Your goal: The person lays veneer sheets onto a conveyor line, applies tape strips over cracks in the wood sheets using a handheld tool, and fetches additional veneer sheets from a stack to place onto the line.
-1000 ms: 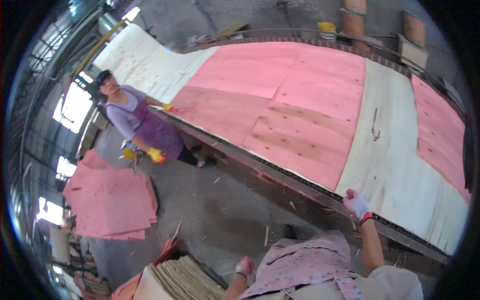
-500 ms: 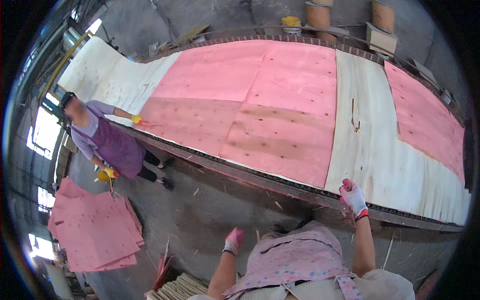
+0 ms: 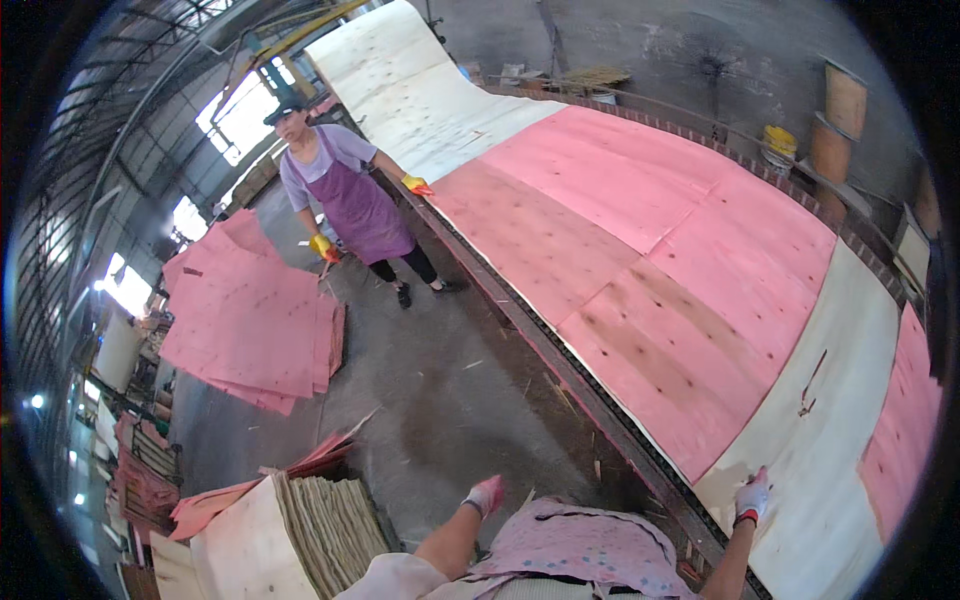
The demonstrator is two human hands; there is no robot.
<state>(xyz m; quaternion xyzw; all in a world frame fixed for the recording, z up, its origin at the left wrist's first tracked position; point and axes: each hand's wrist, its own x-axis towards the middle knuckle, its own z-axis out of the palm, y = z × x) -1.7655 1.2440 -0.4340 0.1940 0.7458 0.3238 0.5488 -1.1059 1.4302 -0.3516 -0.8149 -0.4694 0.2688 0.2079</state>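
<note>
Pink-faced veneer sheets (image 3: 620,225) lie edge to edge over pale wood veneer (image 3: 815,455) on a long bench. My right hand (image 3: 752,494), in a white glove with pink-stained fingers, is over the pale strip near the bench's front edge. Its fingers stretch forward with nothing visible in them. Lower and to the left, my left hand (image 3: 486,495) wears a similar glove. It hangs above the floor, loosely curled, and no object shows in it. A dark, elongated split (image 3: 812,385) marks the pale strip beyond my right hand.
A co-worker (image 3: 355,195) in a purple apron stands beside the bench, one yellow glove at its edge. Stacked pink sheets (image 3: 245,315) stand to the left, and a thick veneer stack (image 3: 330,535) is near me. A yellow bucket (image 3: 778,142) stands behind the bench.
My view has swung left, so the bench and co-worker appear farther right. My right hand has gone from closed at the bench edge to stretched out over the pale veneer.
</note>
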